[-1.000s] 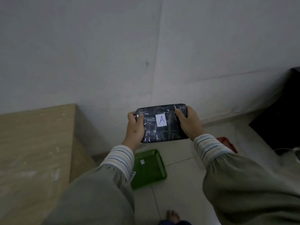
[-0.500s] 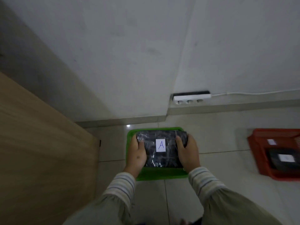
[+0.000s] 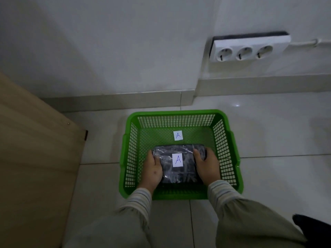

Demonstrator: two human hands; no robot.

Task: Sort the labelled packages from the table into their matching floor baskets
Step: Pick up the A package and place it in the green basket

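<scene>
A black plastic-wrapped package point(image 3: 179, 174) with a white "A" label lies low inside the green floor basket point(image 3: 179, 113), toward its near side. My left hand point(image 3: 153, 170) grips the package's left edge and my right hand point(image 3: 207, 167) grips its right edge, both inside the basket. A white tag marked "A" point(image 3: 178, 135) sits on the basket's floor just beyond the package. Whether the package rests on the basket's bottom I cannot tell.
The wooden table's side panel point(image 3: 35, 158) stands close on the left of the basket. A white triple power strip point(image 3: 249, 49) is on the wall behind. A dark object point(image 3: 311, 228) shows at the lower right on the tiled floor.
Both hands have lowered the package from chest height down into the green basket, and the view has dropped much closer to the floor. The red basket has left the frame.
</scene>
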